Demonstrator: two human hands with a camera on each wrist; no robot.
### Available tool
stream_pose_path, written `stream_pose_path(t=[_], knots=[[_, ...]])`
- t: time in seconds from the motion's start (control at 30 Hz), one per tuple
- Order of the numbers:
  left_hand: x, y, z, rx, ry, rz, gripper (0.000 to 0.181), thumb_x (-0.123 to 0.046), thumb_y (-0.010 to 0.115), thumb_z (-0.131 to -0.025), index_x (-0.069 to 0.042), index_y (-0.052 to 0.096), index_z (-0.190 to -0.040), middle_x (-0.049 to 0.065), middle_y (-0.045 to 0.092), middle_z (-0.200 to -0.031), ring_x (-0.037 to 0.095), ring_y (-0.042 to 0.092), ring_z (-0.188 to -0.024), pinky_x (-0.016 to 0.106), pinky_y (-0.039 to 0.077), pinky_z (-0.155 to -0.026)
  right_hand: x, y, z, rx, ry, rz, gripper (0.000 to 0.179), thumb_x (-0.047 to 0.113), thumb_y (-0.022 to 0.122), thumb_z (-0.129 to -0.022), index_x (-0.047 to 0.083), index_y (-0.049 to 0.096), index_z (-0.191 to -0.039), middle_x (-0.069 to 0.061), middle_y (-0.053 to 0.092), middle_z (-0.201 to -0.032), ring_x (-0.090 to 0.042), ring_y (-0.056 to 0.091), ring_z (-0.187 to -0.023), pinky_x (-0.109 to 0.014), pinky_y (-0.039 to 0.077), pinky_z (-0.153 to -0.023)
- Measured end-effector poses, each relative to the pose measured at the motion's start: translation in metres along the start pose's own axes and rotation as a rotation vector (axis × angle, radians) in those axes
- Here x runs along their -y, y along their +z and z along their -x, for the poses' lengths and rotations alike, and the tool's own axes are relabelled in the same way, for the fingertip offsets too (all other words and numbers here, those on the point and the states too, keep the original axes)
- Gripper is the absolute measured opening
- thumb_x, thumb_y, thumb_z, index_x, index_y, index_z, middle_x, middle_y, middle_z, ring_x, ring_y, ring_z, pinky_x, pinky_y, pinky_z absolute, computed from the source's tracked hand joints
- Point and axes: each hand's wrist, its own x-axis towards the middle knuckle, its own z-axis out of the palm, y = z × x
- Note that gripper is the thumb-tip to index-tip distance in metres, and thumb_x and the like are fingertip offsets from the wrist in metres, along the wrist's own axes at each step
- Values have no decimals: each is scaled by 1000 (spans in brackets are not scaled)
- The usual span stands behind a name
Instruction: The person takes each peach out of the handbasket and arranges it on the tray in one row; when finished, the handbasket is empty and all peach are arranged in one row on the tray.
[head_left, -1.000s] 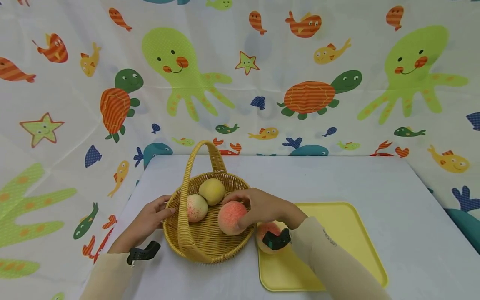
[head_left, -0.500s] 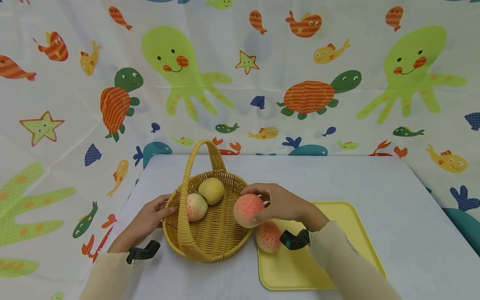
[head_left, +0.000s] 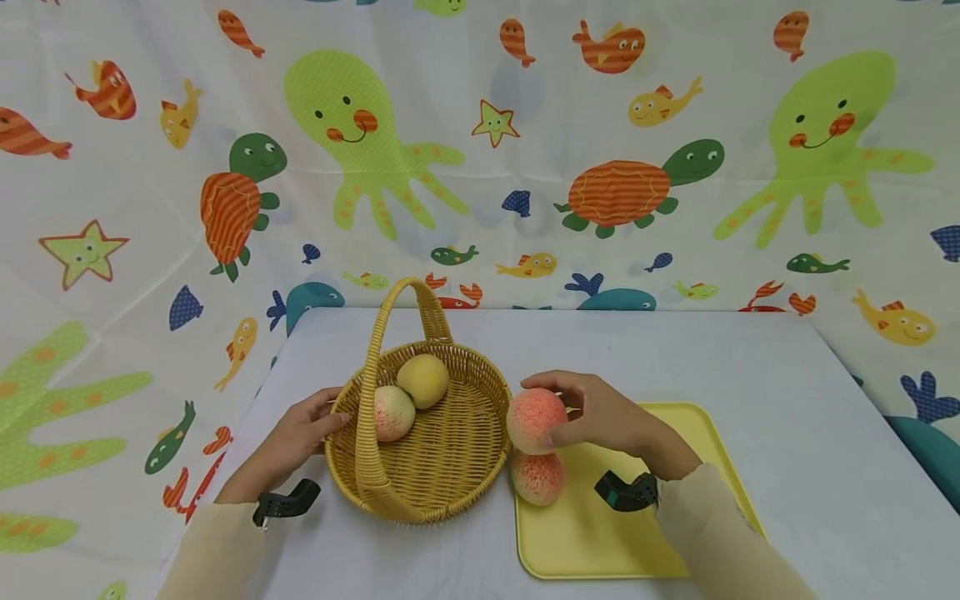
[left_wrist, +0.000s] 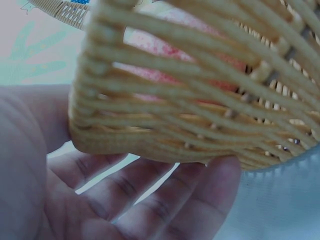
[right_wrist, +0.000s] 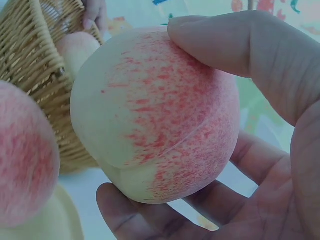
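My left hand (head_left: 303, 429) grips the left rim of a wicker basket (head_left: 442, 467), its thumb over the edge and its fingers against the outside of the woven wall (left_wrist: 165, 95). Inside the basket lie a pale pink-speckled peach (head_left: 393, 414), partly behind the handle, and a round yellow fruit (head_left: 423, 381). Just right of the basket, my right hand (head_left: 611, 417) holds a pink-and-cream peach (head_left: 536, 419) between thumb and fingers; its crease shows in the right wrist view. Another peach (head_left: 538, 481) sits below it at the left side of a yellow tray (head_left: 592, 546).
The basket's tall arched handle (head_left: 369, 417) rises over its left half. Under everything lies a white table surface (head_left: 780, 400). A cloth printed with sea animals (head_left: 525, 92) hangs behind and on both sides.
My right hand has carried the peach from inside the basket rightward, over the rim, to above the tray's left edge. My left hand and the basket have stayed in place.
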Motion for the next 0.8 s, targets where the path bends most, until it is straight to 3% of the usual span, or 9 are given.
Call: stream_pose_path(t=[0.4, 0.8], knots=[[-3, 0, 2, 1, 3, 4, 57, -21, 54, -108, 0, 36, -157, 30, 50, -152, 33, 66, -118, 46, 61, -87, -20, -11, 26, -80, 66, -27, 65, 13, 80, -85, 15, 58, -146, -11, 62, -138, -33, 60, -119, -43, 54, -95], [-3, 0, 2, 4, 8, -1, 56, -21, 54, -107, 1, 36, -157, 30, 51, -150, 32, 66, -117, 46, 61, -87, -40, -16, 44, -113, 61, -39, 69, 12, 80, -86, 0, 52, -147, -15, 63, -135, -32, 62, -117, -36, 57, -90]])
